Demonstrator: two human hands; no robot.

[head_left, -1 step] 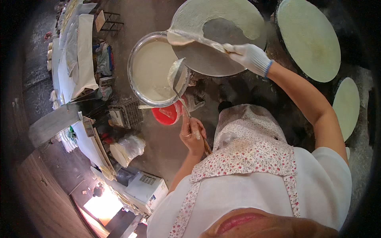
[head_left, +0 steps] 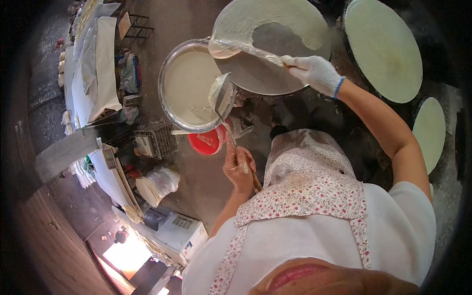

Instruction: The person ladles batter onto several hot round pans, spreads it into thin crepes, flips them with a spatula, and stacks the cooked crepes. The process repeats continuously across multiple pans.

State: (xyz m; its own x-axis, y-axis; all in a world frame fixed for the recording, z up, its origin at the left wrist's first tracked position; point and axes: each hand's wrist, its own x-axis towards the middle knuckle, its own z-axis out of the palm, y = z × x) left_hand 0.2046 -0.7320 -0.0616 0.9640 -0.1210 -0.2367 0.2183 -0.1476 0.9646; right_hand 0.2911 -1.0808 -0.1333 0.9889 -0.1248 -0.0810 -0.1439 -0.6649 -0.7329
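A brown floor (head_left: 194, 184) spreads beneath the bare left hand (head_left: 239, 166), which is clamped round a ladle (head_left: 227, 129) whose scoop is over a bowl (head_left: 163, 96) of batter (head_left: 187, 81) ahead of it, beyond a red bucket (head_left: 204, 143). The gloved right hand (head_left: 317, 74) grips a spreader (head_left: 255, 51), which reaches leftward from it across a partly coated round griddle (head_left: 246, 76).
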